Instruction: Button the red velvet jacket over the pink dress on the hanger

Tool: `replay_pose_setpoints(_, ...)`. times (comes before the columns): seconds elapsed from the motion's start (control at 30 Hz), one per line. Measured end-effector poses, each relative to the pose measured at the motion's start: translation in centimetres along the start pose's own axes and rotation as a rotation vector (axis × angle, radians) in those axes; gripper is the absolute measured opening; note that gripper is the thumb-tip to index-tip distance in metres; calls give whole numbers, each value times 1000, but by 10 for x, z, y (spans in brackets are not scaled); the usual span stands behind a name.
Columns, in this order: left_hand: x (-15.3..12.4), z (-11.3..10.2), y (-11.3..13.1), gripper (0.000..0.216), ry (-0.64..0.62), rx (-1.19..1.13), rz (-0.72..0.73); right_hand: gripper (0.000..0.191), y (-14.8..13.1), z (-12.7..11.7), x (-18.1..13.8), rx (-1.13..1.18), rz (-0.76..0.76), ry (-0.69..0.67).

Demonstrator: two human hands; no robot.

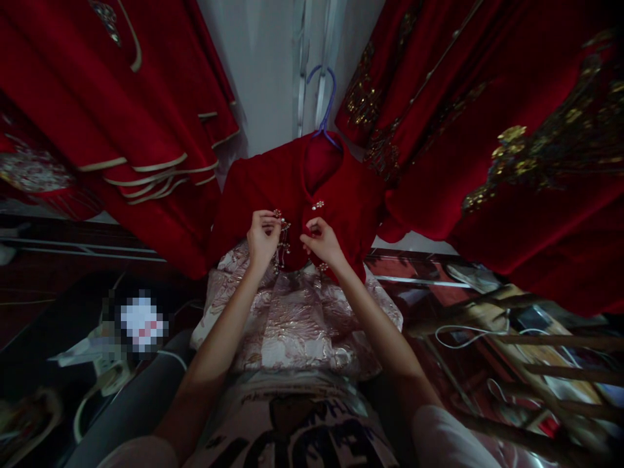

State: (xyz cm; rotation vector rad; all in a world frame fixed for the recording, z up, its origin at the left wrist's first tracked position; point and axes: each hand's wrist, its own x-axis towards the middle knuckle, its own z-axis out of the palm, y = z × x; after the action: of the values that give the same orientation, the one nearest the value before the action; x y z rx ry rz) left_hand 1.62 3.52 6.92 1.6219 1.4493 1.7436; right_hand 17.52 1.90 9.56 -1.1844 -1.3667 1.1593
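Note:
A short red jacket (244,195) hangs on a blue hanger (333,91) in front of me, its lower part over a shiny cream-and-pink brocade garment (292,318). My left hand (263,239) is closed in a pinch at the jacket's front, on a beaded ornament (285,244) with dangling strands. Across the opening, my right hand (324,244) is closed too, thumb against fingertips; whatever it may hold is too small to tell. Above it sits a small pearl-like clasp (318,205), and another gold clasp (322,267) shows just below that hand.
Red garments with pale piping (160,130) hang at the left. Red garments with gold embroidery (517,156) hang at the right. A wooden rack (550,370) with cables and odds and ends stands lower right. A dark surface (53,338) carries a white object at left.

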Motion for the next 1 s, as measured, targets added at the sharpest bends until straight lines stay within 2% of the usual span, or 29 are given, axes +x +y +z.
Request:
replay_pose_setpoints(0.17,10,-2,-6,22,-49,20,-52,33,6,25,33,26,-106,127)
replay_pose_setpoints(0.27,15,0,-10,25,-67,-75,-100,38,14,33,40,5,-152,114)
replay_pose_setpoints(0.4,17,0,-14,22,-79,-216,-136,31,25,35,39,61,-190,57)
replay_pose_setpoints(0.8,17,-6,-11,23,-159,-246,-137,19,13,32,32,-106,-313,135)
replay_pose_setpoints(1.0,15,-9,-1,29,-200,-176,-134,14,7,34,30,-130,-410,185)
